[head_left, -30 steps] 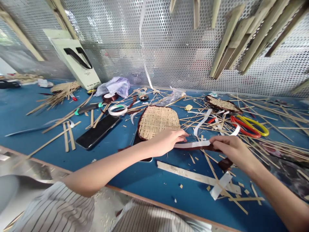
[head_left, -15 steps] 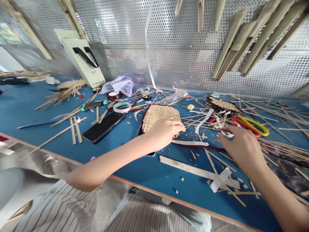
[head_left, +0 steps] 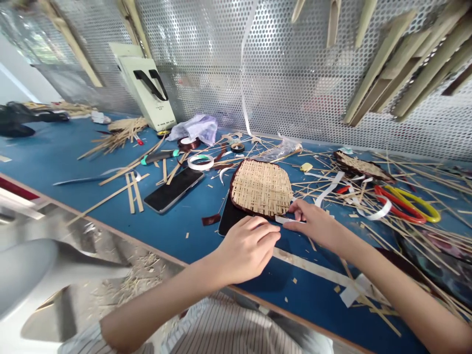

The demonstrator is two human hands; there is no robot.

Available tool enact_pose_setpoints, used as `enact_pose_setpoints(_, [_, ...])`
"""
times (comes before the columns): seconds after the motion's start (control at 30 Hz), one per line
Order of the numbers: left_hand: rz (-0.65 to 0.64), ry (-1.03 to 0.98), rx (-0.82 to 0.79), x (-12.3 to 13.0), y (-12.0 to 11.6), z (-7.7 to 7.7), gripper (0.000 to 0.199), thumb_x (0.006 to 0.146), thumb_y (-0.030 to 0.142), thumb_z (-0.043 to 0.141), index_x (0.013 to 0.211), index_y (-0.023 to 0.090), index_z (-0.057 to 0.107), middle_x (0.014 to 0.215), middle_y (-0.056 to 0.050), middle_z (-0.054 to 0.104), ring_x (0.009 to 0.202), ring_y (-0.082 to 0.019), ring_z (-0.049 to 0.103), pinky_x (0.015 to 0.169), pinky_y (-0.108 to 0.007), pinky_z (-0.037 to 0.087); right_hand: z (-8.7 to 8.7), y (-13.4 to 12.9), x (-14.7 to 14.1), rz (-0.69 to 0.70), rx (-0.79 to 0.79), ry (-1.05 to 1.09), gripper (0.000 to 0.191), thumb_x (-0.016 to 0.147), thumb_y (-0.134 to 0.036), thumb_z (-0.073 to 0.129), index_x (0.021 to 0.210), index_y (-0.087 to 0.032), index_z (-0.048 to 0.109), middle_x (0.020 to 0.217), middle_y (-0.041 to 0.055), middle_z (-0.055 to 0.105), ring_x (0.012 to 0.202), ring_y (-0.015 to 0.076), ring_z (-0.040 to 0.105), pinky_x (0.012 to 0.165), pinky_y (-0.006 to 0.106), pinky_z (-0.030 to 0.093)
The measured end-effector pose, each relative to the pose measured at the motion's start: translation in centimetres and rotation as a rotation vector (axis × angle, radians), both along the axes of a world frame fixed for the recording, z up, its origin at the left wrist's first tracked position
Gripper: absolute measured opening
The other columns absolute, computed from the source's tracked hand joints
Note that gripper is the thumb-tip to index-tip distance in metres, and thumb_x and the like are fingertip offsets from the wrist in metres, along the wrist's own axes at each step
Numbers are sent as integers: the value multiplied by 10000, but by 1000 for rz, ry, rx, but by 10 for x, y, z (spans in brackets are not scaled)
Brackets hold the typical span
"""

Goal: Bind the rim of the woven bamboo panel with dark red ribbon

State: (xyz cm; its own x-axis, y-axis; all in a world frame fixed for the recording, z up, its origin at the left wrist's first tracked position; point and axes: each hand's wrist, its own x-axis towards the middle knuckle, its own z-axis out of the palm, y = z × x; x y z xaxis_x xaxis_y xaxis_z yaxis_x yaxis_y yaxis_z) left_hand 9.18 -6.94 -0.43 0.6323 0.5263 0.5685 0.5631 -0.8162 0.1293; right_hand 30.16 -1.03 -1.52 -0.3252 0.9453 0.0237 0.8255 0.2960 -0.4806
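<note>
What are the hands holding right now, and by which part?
The right hand seems to pinch a white strip between thumb and fingers, near its end, at the edge of the woven bamboo mat. Whether the left hand holds anything cannot be told.

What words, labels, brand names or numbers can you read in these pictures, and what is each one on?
No text can be read clearly. A tiny line of print sits low on the pale board leaning against the perforated metal panel, but it is too small and blurred to read.

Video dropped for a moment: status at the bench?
Left hand at lower edge of woven bamboo mat, nothing visibly held. Right hand pinching white strip at mat rim. Loose bamboo strips right of mat.
</note>
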Motion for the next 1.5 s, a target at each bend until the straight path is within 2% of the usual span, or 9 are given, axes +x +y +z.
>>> enact_pose_setpoints(0.1, [2,-38,53,-3,2,1,180,859,116,455,933,113,619,967,-52,683,874,-176,568,764,-312,493,4,0,1,27,-56,-20,217,786,-366,621,722,-175,542,586,-27,495,550,135,473,503,235,303])
enact_pose_setpoints(0.33, [46,-124,149,-8,6,0,159,842,101,454,886,116,606,908,-54,689,833,-167,576,762,-320,509,7,-16,-5,19,60,-20,162,807,-274,605,706,-179,522,705,-15,565,656,139,524,600,238,346])
enact_pose_setpoints(0.47, [50,-173,138,-12,8,0,147,839,88,458,881,119,596,884,-50,694,806,-155,597,758,-317,513,5,-22,-8,5,131,-32,82,822,-243,607,840,-189,548,835,-2,605,772,171,574,666,255,386])
enact_pose_setpoints(0.63, [92,-232,72,-13,11,-1,145,841,94,473,892,137,601,897,-43,697,825,-154,615,791,-326,511,3,-28,-8,-14,205,-62,273,822,-312,642,1020,-175,513,1000,53,586,890,234,580,747,330,434])
enact_pose_setpoints(0.8, [135,-264,-18,-15,14,-2,163,851,98,465,896,153,612,902,-52,699,851,-160,631,778,-317,516,3,-31,14,154,315,-37,419,818,-304,651,1161,-192,437,1140,68,518,1043,231,516,871,358,442])
enact_pose_setpoints(0.97, [132,-205,-64,-6,22,29,173,862,119,455,900,151,622,887,-46,700,838,-149,636,764,-297,512,8,-32,50,176,489,41,340,931,-426,444,1190,-206,424,1225,85,465,1154,239,439,944,404,411])
enact_pose_setpoints(1.17, [-148,61,59,48,32,71,176,828,136,463,793,141,635,809,-14,693,711,-117,608,662,-239,490,-1,-34,70,63,577,53,284,969,-417,340,1111,-203,463,1125,80,519,1052,220,517,832,364,475])
enact_pose_setpoints(1.3, [-344,182,254,76,32,56,157,788,226,526,675,151,606,659,-1,623,583,-127,533,494,-265,404,-6,-32,74,65,724,-40,325,978,-420,294,1056,-175,492,1023,94,569,918,219,585,733,353,515])
enact_pose_setpoints(1.5, [-481,180,234,67,30,30,133,806,232,585,793,112,642,730,-10,621,593,-97,495,527,-215,437,-1,-26,80,139,820,-156,355,988,-357,251,969,-182,559,929,66,641,824,184,644,643,255,547])
